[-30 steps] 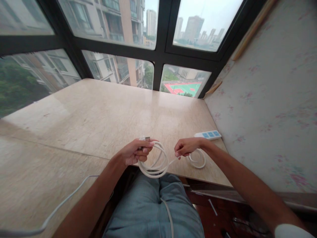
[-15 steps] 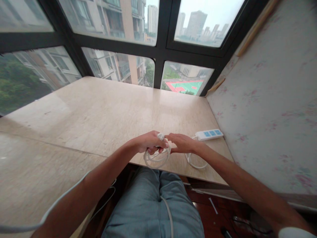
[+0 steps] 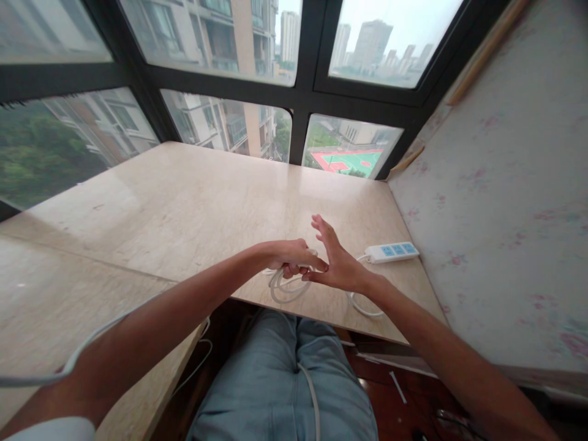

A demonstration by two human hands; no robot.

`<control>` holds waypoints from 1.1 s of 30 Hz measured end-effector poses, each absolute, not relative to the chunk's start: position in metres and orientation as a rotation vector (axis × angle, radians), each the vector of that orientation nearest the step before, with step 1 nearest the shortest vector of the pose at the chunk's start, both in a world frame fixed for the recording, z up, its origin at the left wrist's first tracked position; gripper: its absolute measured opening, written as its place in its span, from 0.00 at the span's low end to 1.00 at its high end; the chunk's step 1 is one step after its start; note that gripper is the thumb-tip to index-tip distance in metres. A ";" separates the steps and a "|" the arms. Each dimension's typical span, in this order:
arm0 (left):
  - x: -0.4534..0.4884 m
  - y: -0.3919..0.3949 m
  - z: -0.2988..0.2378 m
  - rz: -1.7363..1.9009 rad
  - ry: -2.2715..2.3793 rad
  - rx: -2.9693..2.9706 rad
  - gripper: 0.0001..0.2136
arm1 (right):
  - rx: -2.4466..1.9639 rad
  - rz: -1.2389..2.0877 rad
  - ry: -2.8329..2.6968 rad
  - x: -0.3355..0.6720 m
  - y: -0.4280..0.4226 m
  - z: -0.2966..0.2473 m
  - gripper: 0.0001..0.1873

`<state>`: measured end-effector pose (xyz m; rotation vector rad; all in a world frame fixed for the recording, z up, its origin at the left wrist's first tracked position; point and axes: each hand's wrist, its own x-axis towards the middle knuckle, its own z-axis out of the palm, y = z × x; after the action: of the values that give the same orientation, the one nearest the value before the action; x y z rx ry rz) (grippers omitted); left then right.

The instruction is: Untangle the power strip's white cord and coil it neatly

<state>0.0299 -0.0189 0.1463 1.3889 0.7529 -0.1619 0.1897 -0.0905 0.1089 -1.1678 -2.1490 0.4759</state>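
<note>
My left hand (image 3: 290, 254) is closed around a coiled white power cord (image 3: 288, 300), whose loops hang below the fingers near the sill's front edge. A pale end, perhaps the plug, shows by the index finger, partly hidden. My right hand (image 3: 340, 264) is open beside it, thumb and fingers spread, close to the left fingertips. To the right, a white power strip (image 3: 394, 252) with blue socket faces lies on the sill by the wall. Its cord (image 3: 364, 311) curves out from it and passes behind my right wrist.
The broad beige stone sill (image 3: 220, 196) runs back to dark-framed windows (image 3: 296, 98). Flowered wallpaper (image 3: 496, 214) bounds it at right. A thicker pale cable (image 3: 98, 331) passes by my left forearm. Below the front edge are my legs (image 3: 285, 380) and a dark red floor (image 3: 390, 404).
My right hand has opened, its fingers lifting up and away from the left hand. The left hand has turned slightly, still holding the coil. The view has shifted a little.
</note>
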 end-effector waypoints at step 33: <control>0.025 -0.013 0.133 -0.048 0.626 1.078 0.46 | -1.688 -0.242 -2.377 0.156 -0.096 0.114 0.10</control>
<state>0.0255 -0.0127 0.1333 1.0784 0.6256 -0.0478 0.1563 -0.0962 0.1138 -1.6883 -2.3767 -0.2425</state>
